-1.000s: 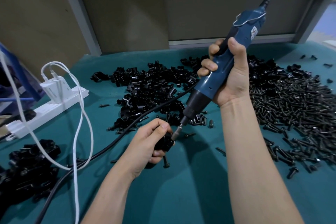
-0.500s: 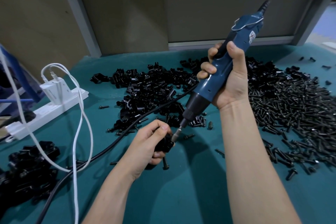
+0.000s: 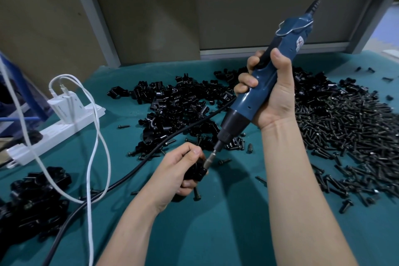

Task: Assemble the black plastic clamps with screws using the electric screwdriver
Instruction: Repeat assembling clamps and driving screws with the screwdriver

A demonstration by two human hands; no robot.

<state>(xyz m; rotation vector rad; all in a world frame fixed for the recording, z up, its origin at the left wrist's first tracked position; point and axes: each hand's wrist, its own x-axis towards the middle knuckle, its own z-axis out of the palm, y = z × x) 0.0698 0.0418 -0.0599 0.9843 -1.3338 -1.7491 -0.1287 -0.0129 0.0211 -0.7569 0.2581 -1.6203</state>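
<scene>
Bare surface [image 3: 226, 233] between the forearms and along the near edge gives open passage. Far centre, the clamp pile [image 3: 179, 110] covers the surface almost to the back panel [image 3: 140, 17]. The screw pile [image 3: 345, 136] covers the surface right of the right forearm, thinning to strays toward the near edge. A black cable [image 3: 129, 174] runs diagonally from the near-left corner across the clamp pile, crossed by looping white cables [image 3: 88, 211]. A second clamp heap [image 3: 36, 196] and a power strip [image 3: 54, 136] fill the left edge. The screwdriver [image 3: 254, 103], tilted in the right hand [image 3: 274, 97], spans the air above the left hand [image 3: 174, 170] and its clamp [image 3: 195, 171]; single screws [image 3: 197, 195] lie just beside that hand
</scene>
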